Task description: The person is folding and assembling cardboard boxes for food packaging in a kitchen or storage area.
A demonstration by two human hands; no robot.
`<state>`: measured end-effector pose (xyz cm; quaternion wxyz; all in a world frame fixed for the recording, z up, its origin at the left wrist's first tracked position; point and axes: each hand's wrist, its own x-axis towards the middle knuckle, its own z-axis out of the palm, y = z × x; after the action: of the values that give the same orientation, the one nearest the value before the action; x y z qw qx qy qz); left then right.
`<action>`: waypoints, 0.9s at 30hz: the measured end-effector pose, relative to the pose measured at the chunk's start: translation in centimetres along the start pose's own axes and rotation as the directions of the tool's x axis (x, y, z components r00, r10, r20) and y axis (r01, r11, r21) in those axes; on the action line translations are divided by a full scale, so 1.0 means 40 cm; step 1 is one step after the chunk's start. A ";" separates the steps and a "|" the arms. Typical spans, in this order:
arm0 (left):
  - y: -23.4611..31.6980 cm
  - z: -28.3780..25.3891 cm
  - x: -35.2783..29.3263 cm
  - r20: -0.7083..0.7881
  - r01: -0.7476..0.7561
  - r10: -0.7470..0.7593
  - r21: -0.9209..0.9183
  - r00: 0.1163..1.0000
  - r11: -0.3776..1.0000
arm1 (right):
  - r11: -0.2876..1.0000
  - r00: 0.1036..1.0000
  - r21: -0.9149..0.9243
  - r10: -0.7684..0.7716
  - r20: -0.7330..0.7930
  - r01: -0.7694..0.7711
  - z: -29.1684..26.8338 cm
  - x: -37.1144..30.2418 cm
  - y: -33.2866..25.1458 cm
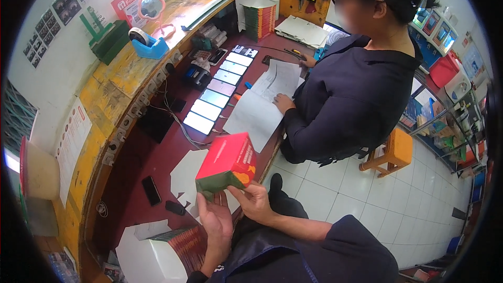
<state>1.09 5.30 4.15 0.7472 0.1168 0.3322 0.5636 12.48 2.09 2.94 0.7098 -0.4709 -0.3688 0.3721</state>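
Observation:
A red cardboard food box with a green side and orange print is held up in front of me above the counter's edge. My left hand has its fingers under the green end of the box. My right hand grips the near lower corner, thumb and fingers pressed against the cardboard. Behind the box, a white unfolded carton lies flat on the dark red counter. Close to my left forearm is a stack of flat cartons, white on top with red and green edges.
A phone and a small black object lie left of the box. Farther along are a row of lit phones with cables and another carton stack. At right, a co-worker handles papers; an orange stool stands behind.

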 end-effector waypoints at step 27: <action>0.081 0.017 -0.046 -0.063 0.115 -0.106 0.164 0.992 0.980 | 0.364 0.782 -0.731 -0.506 0.364 0.577 0.064 -0.009 -0.211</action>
<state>-1.23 4.83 7.13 0.7556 0.1451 0.4045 0.4944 11.62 0.41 11.57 0.4777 -0.5785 -0.6567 -0.0768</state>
